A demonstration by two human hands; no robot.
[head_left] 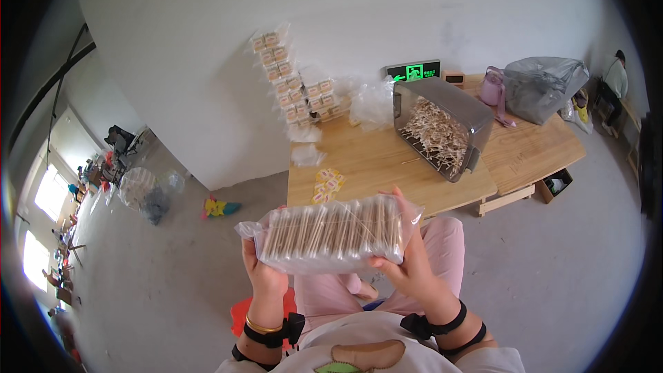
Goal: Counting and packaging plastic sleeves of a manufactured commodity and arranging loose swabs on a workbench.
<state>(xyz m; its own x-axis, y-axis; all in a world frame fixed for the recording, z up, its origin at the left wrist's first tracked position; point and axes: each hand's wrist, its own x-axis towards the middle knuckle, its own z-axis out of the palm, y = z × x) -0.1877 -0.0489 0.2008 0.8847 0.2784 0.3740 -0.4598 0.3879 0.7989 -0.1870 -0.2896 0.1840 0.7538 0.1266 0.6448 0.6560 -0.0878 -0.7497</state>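
Note:
A clear plastic bag packed with rows of cotton swab bundles (331, 231) is held level above my lap, in front of the table's near edge. My left hand (266, 269) grips its left end, fingers partly hidden behind the bag. My right hand (411, 262) clasps the right end, thumb on the near lower edge and fingers up along the far side. The plastic is gathered and loose at both ends. Just beyond the bag, yellow and white printed cards (327, 185) lie scattered on the wooden table (366, 159).
A grey translucent bin (442, 91) of loose cotton swabs lies tipped on the table. Stacked small packs (284, 83) rise by the wall, near clear plastic bags (371, 105). Further right are a pink bottle (492, 88) and a grey bag (545, 86). An exit sign (413, 71) stands behind.

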